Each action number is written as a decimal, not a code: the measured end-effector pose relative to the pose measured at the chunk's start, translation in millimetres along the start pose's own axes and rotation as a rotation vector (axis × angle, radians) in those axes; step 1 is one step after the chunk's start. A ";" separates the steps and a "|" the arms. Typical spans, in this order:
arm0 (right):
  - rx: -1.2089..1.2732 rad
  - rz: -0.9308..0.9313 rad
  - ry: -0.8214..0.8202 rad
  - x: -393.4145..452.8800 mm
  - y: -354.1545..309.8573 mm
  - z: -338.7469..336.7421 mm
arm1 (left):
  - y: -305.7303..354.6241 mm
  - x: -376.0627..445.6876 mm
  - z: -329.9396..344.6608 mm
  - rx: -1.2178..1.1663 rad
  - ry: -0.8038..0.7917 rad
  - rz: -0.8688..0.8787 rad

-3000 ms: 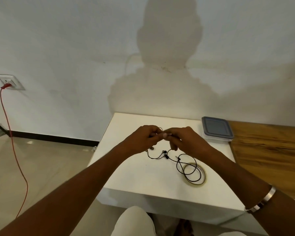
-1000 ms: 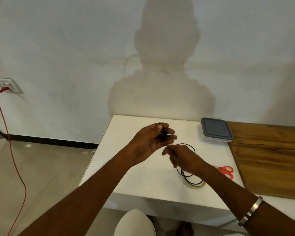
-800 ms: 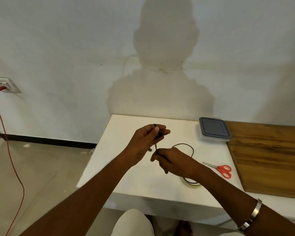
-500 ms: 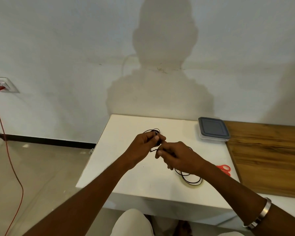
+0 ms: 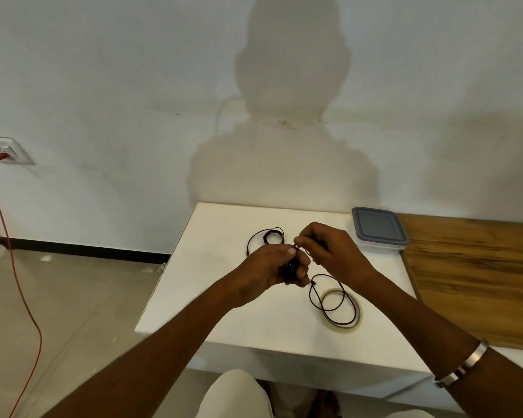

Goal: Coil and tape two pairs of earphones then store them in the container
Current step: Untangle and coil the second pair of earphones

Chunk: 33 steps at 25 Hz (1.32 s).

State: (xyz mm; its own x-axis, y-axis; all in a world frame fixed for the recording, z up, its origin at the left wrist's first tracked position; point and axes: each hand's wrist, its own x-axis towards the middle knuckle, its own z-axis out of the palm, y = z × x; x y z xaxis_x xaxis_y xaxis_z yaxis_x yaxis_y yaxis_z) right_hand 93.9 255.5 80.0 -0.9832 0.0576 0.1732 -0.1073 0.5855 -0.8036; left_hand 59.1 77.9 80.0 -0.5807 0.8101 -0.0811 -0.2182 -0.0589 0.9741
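Earphones: one black cable (image 5: pixel 329 300) visible, second pair not distinguishable. Left hand (image 5: pixel 272 271) grips its coiled part, right hand (image 5: pixel 329 251) pinches the wire. One tape roll (image 5: pixel 343 325), one lidded container (image 5: pixel 378 229).

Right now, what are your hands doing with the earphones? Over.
Left hand grips coiled earphone wire. Right hand pinches the wire, winding it; slack lies across the tape roll. Container lidded. Nothing in the way.
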 end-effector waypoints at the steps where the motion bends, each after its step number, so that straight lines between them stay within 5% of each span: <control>1: 0.014 0.008 -0.003 -0.6 2.1 0.6 | 3.7 0.1 2.4 -0.064 0.006 0.024; 8: -0.054 0.025 -0.226 -15.1 1.0 18.7 | 16.1 12.0 -6.8 -0.308 0.272 0.190; 16: -0.028 0.010 -0.492 -18.8 -11.4 17.1 | -2.6 12.8 -24.3 0.166 0.504 0.257; 19: -0.025 -0.043 -0.435 -18.3 -18.3 10.5 | -12.8 9.0 -28.6 0.466 0.425 0.186; 22: -0.056 -0.075 -0.277 -10.5 -20.1 1.8 | -19.3 2.2 -26.4 0.497 0.313 0.122; 27: -0.106 -0.080 -0.122 -0.7 -8.9 -6.8 | -14.3 -3.0 -18.3 0.330 0.095 0.019; 33: -0.143 -0.061 -0.095 -2.0 2.3 -0.7 | 0.8 -3.5 -7.1 -0.135 -0.020 -0.035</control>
State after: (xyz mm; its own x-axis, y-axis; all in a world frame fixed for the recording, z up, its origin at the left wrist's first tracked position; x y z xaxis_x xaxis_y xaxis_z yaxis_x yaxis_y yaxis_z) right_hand 95.7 257.3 78.2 -0.9858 -0.0539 0.1593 -0.1516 0.6949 -0.7030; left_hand 55.4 70.9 79.6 -0.5552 0.8246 -0.1084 -0.3420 -0.1075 0.9335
